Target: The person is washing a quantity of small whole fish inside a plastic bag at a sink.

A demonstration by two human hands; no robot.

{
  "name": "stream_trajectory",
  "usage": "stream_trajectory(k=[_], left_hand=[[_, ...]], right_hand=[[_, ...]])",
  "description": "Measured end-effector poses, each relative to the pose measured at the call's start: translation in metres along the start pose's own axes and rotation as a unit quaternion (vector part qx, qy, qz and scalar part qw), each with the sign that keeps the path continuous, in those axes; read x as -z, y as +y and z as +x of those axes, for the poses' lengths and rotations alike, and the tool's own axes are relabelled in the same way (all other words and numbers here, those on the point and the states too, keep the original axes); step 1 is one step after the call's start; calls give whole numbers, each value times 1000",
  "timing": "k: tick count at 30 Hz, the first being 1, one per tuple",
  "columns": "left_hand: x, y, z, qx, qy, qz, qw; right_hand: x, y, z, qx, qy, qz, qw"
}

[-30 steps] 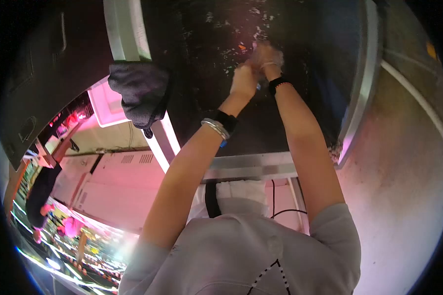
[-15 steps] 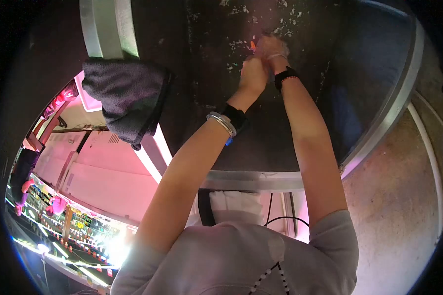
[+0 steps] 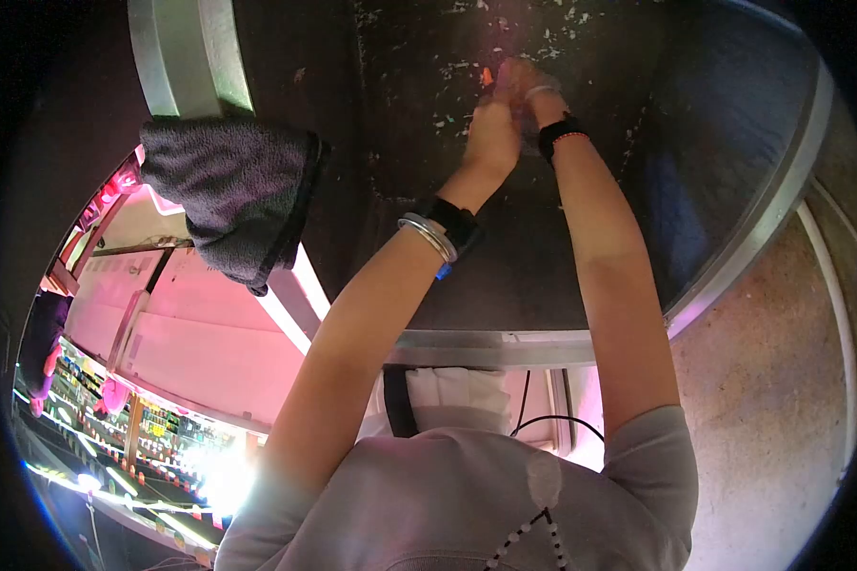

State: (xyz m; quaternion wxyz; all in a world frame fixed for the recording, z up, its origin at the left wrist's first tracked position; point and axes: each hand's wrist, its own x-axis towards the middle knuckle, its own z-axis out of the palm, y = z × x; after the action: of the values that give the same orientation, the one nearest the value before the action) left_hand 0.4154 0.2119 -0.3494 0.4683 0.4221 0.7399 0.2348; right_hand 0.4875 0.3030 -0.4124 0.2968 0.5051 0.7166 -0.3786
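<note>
Over the dark, scuffed surface (image 3: 562,276), my left hand (image 3: 494,131) is closed, its fingertips meeting my right hand (image 3: 527,88) at the top centre. A small orange thing (image 3: 488,76) shows just beyond my left fingers; whether it is gripped cannot be made out. My right fingers are curled and blurred, and what they hold, if anything, is hidden. Pale flecks (image 3: 455,68) are scattered on the surface around both hands. A dark band and silver bangles (image 3: 428,238) are on my left wrist, and a black band (image 3: 563,137) is on my right.
A dark grey towel (image 3: 229,190) hangs over the metal frame at the left. A metal rim (image 3: 505,348) runs along the near edge and curves up the right side. Below it are a white bag (image 3: 457,400) and a black cable (image 3: 552,420). People stand far left.
My right hand has shifted slightly, still against my left. The towel and frame appear a little further left as the view has moved.
</note>
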Motion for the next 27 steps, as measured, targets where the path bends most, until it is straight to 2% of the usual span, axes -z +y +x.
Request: stream_trajectory(k=[7,10,12,19,21,25,27], left_hand=[[-3,0,-3,25,-21,14,999],[-5,-2,-3,13,-15,13,1000],[-6,-2,-3,6,-13,13,1000],[-10,-1,-3,22,-15,9,1000],[-10,-1,-4,19,-12,7,1000],[-12,-4,-4,0,-2,5,1000],[-12,-5,-3,-1,-5,11,1000]], right_hand=[[7,-3,-6,-9,-21,-9,1000],[-11,7,5,-2,20,22,1000],[-18,11,9,43,41,-33,998],[-11,7,7,14,43,22,999],[-5,5,4,-4,-17,33,999],[-10,6,8,-10,20,53,998],[-8,9,11,56,-12,9,998]])
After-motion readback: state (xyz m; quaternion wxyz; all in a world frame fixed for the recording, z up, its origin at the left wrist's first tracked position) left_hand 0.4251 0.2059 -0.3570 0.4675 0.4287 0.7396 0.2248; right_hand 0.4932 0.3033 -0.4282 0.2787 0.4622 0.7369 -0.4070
